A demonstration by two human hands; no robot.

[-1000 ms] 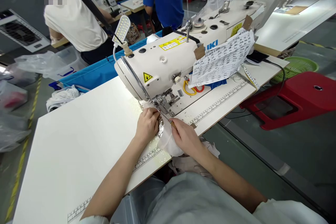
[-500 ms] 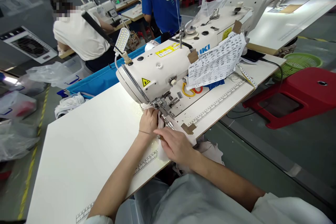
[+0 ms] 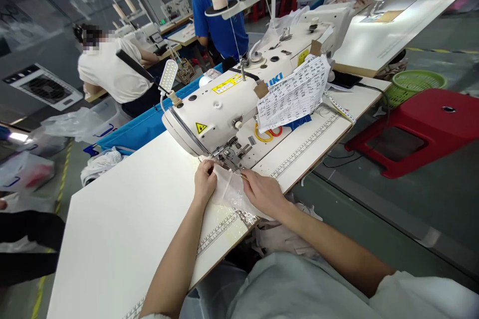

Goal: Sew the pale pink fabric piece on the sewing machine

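Note:
A white sewing machine (image 3: 209, 114) stands on the white table (image 3: 123, 219). Just in front of its needle area, thin pale fabric (image 3: 232, 189) spreads between my hands. My left hand (image 3: 205, 178) pinches the fabric's upper left edge, close to the presser foot. On the right, my right hand (image 3: 264, 190) is closed at the fabric's other side, with a small metal tool partly showing at its fingertips. More pale cloth (image 3: 288, 237) hangs below the table edge.
Yellow and red scissors (image 3: 264, 132) lie behind the machine's needle area. A handwritten sheet (image 3: 294, 94) hangs on the machine. A red stool (image 3: 422, 129) and green basket (image 3: 419, 84) stand at right. Two people sit beyond; someone's dark-clothed legs (image 3: 30, 244) show at far left.
My hands have moved apart, and the fabric is now spread between them. The view has shifted slightly. Dark-clothed legs have appeared at the far left.

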